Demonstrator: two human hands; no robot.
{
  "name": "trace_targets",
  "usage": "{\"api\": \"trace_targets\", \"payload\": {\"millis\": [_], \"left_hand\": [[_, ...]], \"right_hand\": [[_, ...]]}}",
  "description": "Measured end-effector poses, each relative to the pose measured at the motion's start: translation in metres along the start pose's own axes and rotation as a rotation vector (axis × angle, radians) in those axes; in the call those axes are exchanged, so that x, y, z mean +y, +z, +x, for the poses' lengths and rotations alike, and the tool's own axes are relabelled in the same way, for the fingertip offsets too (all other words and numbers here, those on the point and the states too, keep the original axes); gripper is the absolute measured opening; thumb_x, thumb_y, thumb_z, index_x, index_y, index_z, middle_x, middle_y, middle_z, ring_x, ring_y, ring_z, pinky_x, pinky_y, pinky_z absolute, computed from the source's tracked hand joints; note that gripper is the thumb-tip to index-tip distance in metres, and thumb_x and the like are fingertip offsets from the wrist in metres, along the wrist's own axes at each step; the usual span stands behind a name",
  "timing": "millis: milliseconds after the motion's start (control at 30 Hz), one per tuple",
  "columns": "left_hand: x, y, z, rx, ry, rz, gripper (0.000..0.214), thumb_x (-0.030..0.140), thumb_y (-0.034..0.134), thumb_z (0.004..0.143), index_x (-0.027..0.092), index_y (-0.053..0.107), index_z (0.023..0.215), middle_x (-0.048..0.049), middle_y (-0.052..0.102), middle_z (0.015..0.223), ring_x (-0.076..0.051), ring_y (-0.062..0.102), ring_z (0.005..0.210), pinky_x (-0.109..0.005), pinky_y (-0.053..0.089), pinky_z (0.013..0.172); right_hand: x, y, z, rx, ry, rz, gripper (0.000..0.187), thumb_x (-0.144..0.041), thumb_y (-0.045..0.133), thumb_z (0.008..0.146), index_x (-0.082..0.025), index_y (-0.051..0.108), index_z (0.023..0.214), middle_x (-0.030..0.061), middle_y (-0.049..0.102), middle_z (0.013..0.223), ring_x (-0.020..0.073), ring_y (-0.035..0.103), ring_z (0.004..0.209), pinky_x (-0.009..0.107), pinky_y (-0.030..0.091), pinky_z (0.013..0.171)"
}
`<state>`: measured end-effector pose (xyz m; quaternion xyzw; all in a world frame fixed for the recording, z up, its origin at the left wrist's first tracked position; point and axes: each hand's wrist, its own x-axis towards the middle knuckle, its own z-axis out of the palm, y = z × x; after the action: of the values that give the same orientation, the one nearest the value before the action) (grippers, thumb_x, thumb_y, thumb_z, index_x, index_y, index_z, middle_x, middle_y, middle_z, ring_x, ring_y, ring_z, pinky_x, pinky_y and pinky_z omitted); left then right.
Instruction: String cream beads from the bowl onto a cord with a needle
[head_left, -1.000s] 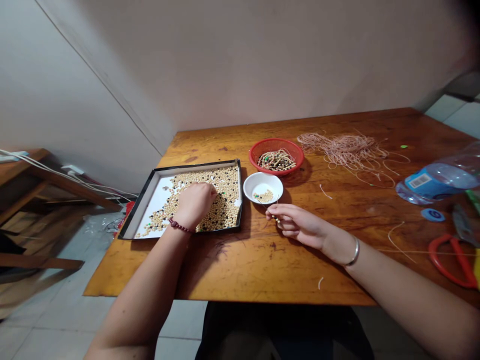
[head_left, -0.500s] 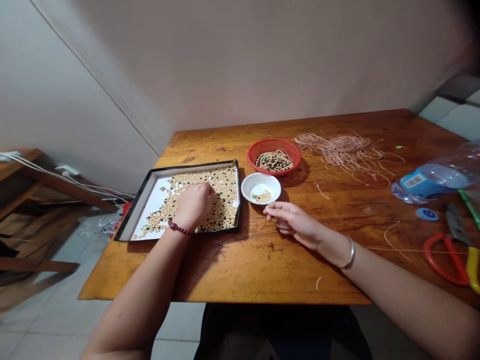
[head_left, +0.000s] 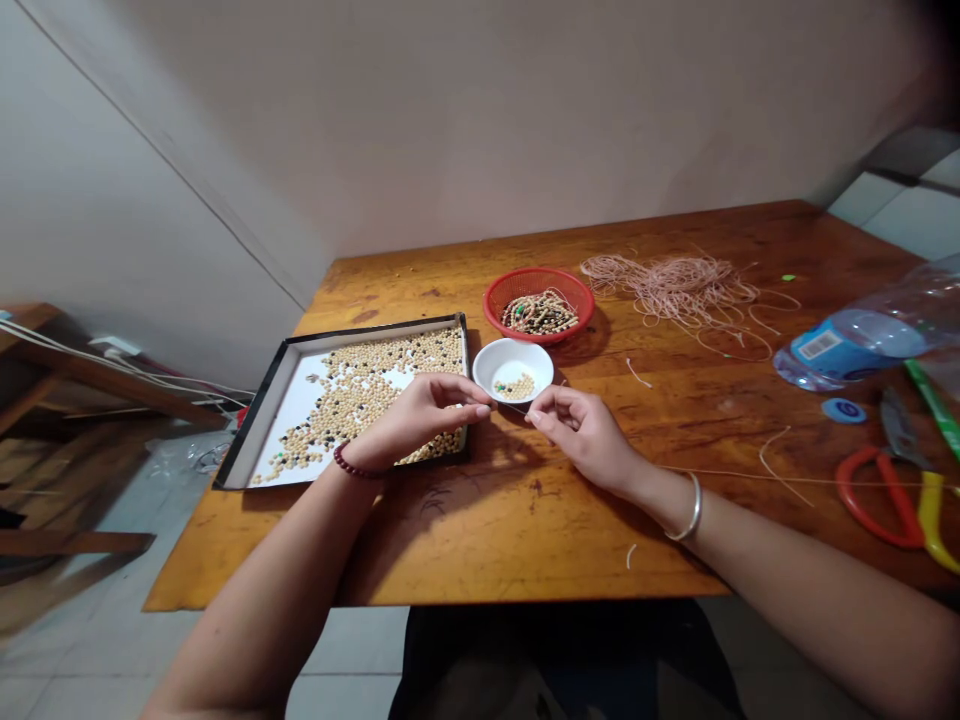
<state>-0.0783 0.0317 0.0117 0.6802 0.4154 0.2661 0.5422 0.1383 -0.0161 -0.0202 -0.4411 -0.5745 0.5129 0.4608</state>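
Note:
My left hand (head_left: 421, 420) is at the right edge of a shallow black-rimmed box (head_left: 259, 410), thumb and fingers pinched together; what lies between the fingertips is too small to make out. Opposite it, my right hand (head_left: 581, 432) pinches a thin string (head_left: 512, 409), whose fine line shows in the gap between both hands. Loose beads (head_left: 352, 385), mostly cream with some dark ones, are spread over the box's white bottom. Just beyond my fingertips stands a small white bowl (head_left: 486, 372) with a few cream beads and a green one inside.
Behind the bowl, a red basket (head_left: 495, 312) holds strung beads. A tangle of pink cord (head_left: 686, 288) lies at the back right. Toward the right are a plastic bottle (head_left: 847, 345), a blue cap (head_left: 844, 410) and red-and-yellow-handled scissors (head_left: 877, 505). Cord scraps dot the wooden table (head_left: 525, 560).
My left hand has come out of the beads in the box and moved right, close to my right hand. My right hand keeps its pinch. The view has shifted slightly.

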Motion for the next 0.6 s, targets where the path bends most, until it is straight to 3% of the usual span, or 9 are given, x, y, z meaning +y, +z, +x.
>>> {"api": "trace_targets", "payload": {"millis": [600], "left_hand": [[0.0007, 0.0034, 0.002, -0.083, -0.035, -0.057, 0.031, 0.026, 0.077, 0.069, 0.013, 0.06, 0.091, -0.0055, 0.07, 0.085, -0.013, 0.067, 0.079, -0.024, 0.053, 0.071]], "right_hand": [[0.0055, 0.0, -0.0042, -0.062, -0.065, -0.107, 0.017, -0.031, 0.058, 0.082, -0.018, 0.056, 0.073, -0.0029, 0.045, 0.059, 0.0096, 0.036, 0.053, 0.023, 0.029, 0.051]]}}
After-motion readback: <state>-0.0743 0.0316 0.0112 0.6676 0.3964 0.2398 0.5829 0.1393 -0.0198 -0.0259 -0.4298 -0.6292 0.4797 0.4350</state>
